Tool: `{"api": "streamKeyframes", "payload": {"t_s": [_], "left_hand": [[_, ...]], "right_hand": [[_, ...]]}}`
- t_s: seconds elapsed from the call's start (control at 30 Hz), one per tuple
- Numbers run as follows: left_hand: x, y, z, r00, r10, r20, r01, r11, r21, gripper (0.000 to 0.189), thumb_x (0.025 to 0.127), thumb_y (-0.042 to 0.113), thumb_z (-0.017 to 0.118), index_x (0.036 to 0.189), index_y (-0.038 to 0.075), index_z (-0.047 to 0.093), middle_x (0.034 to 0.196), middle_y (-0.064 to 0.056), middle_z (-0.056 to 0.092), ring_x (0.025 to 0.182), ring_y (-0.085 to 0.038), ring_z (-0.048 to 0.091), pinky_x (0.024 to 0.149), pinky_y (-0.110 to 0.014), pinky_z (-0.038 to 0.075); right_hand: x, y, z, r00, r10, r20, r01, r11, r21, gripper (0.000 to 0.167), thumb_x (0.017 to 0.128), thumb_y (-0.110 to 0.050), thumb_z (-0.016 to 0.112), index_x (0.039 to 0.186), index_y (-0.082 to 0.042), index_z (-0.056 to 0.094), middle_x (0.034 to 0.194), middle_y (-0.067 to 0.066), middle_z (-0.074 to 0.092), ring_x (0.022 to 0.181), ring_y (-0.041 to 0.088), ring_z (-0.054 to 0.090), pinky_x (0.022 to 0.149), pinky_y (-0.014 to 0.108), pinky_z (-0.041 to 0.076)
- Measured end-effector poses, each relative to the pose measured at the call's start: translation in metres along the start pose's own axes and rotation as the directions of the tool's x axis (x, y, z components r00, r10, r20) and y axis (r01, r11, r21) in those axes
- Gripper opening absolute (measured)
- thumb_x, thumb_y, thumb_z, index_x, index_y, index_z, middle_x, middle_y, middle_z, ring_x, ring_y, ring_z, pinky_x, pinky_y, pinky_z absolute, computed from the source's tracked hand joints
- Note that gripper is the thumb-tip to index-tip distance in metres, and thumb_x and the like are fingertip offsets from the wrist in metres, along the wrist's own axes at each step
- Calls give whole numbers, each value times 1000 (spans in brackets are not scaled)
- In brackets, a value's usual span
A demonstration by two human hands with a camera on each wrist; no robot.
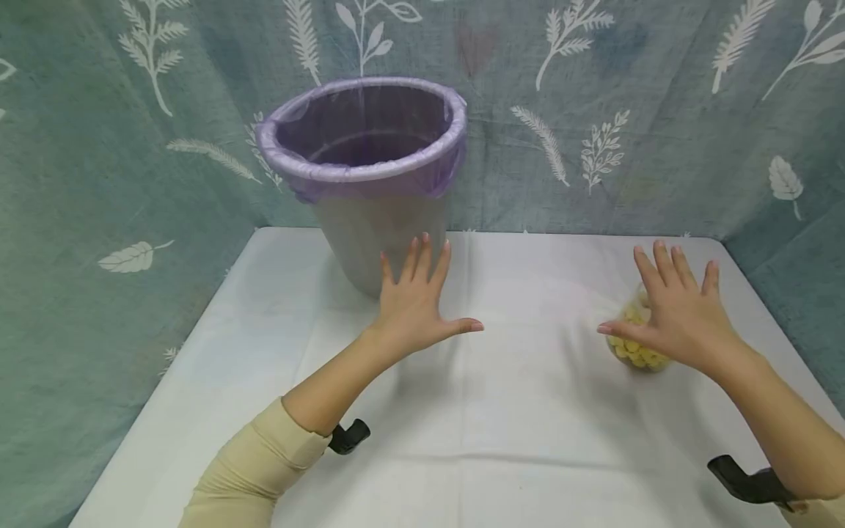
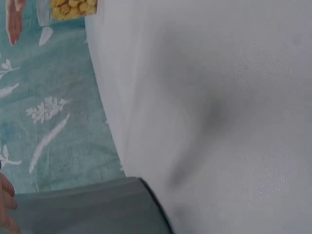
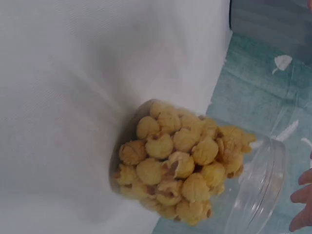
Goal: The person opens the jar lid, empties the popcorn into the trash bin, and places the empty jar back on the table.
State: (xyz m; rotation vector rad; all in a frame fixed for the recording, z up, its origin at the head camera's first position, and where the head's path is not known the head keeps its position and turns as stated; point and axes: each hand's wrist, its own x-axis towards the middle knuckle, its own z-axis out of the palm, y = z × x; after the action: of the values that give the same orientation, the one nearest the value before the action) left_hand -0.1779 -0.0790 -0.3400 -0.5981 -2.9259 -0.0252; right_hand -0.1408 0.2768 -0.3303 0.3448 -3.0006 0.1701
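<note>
My left hand hovers above the white table with its fingers spread, in front of a grey trash bin lined with a purple bag. It holds nothing. On the right, my right hand is also spread wide and partly covers a clear jar in the head view. The right wrist view shows the jar filled more than halfway with yellow popcorn, its clear upper part near the fingertips. Whether any finger touches the jar is not visible; the hand looks apart from it.
A white cloth covers the table. Blue-green fabric with white leaf prints hangs behind and along both sides. Dark wrist camera mounts show below both forearms. The bin stands at the back left, the jar at the right.
</note>
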Motion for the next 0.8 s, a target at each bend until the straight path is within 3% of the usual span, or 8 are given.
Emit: {"api": "streamKeyframes", "payload": {"t_s": [0.47,0.8], "left_hand": [[9,19,6,999,39,8,-39,999,3,120,67,92,34,151,19,-10,157,-14,-11,145,-30,-6,107,-68,-2],[22,43,-3,997,79,-5,-79,997,-11,119,68,91,33,151,19,-13,157,-14,-8,145,-29,-9,107,-68,0]], "right_hand": [[-20,20,7,996,21,-90,-16,998,57,123,67,-63,73,149,4,10,151,35,1,137,53,10,99,72,-12],[-31,34,13,984,113,-138,-94,987,133,132,61,-58,80,149,6,5,150,35,-5,132,59,14,98,74,-9]]}}
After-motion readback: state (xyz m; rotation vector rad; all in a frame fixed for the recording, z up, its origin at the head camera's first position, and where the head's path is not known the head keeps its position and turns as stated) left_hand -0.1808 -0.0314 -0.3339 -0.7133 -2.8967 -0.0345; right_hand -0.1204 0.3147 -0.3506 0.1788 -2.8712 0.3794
